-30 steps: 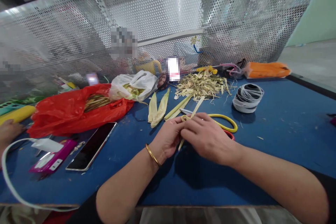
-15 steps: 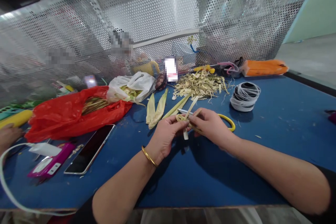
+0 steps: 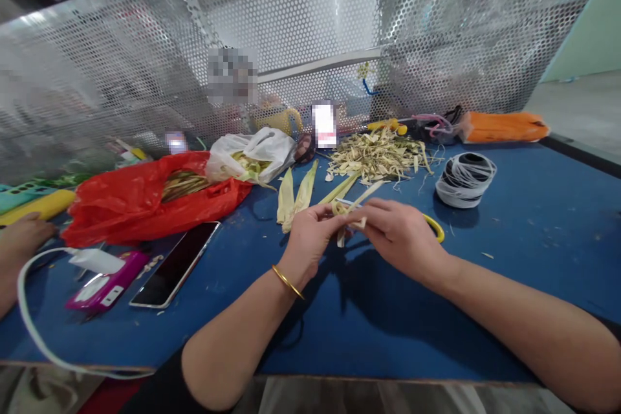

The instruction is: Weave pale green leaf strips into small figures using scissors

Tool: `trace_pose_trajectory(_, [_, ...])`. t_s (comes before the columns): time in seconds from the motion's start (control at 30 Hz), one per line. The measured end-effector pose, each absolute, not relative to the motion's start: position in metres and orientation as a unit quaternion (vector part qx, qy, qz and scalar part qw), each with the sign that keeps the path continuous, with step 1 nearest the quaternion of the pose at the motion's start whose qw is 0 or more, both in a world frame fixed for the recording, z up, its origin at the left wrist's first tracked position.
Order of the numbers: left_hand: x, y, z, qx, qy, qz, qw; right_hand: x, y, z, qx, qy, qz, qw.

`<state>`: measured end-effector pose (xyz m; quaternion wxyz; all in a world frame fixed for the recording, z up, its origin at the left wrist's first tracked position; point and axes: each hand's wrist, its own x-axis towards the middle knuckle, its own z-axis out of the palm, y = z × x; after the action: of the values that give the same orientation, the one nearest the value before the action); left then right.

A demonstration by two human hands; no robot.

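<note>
My left hand (image 3: 308,239), with a gold bangle at its wrist, pinches a folded pale corn husk strip (image 3: 367,193) between thumb and fingers. My right hand (image 3: 400,233) is closed on the same strip from the right, its fingertips meeting the left ones. One end of the strip sticks up to the upper right; another hangs below the fingers. Behind the right hand lie scissors with a yellow handle (image 3: 436,228), mostly hidden. Wider corn husks (image 3: 297,197) rest on the table just beyond my left hand.
A heap of husk scraps (image 3: 381,155) lies at the back, a wound spool (image 3: 464,182) to its right. Leftward are a red plastic bag (image 3: 126,207), a white bag (image 3: 272,152), a phone (image 3: 177,265) and a purple power strip (image 3: 109,281). Another person's hand (image 3: 26,239) is at far left.
My right hand has turned over, its back now facing up more, and the strip's upper end tilts further right. The whole view has shifted slightly.
</note>
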<state>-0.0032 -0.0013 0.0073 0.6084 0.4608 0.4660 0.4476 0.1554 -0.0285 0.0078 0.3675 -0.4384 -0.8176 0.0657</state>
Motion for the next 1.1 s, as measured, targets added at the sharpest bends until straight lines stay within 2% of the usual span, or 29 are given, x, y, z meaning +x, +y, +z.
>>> trace_pose_trajectory(0.1, [-0.002, -0.006, 0.011, 0.487, 0.453, 0.410, 0.624, 0.158, -0.024, 0.011, -0.472, -0.798, -0.004, 0.373])
trace_pose_trajectory(0.3, [-0.003, -0.009, 0.009, 0.503, 0.426, 0.368, 0.656, 0.157, -0.020, 0.010, -0.620, -0.752, 0.043, 0.219])
trace_pose_trajectory(0.57, [0.005, -0.010, 0.005, 0.411, 0.467, 0.412, 0.666, 0.155, -0.019, 0.006, -0.631, -0.711, 0.135, 0.279])
trace_pose_trajectory(0.73, [0.001, -0.004, 0.005, 0.378, 0.477, 0.448, 0.654, 0.161, -0.022, 0.016, -0.612, -0.731, 0.106, 0.280])
trace_pose_trajectory(0.8, [0.000, -0.003, 0.006, 0.370, 0.480, 0.458, 0.650, 0.163, -0.023, 0.022, -0.558, -0.753, 0.155, 0.313])
trace_pose_trajectory(0.93, [-0.002, -0.001, 0.005, 0.381, 0.482, 0.461, 0.640, 0.163, -0.023, 0.027, -0.446, -0.705, 0.407, 0.373])
trace_pose_trajectory(1.0, [-0.002, -0.001, 0.005, 0.404, 0.474, 0.456, 0.636, 0.160, -0.022, 0.028, -0.419, -0.654, 0.494, 0.390])
trace_pose_trajectory(1.1, [-0.001, -0.003, 0.005, 0.421, 0.469, 0.460, 0.625, 0.157, -0.021, 0.026, -0.404, -0.657, 0.483, 0.413])
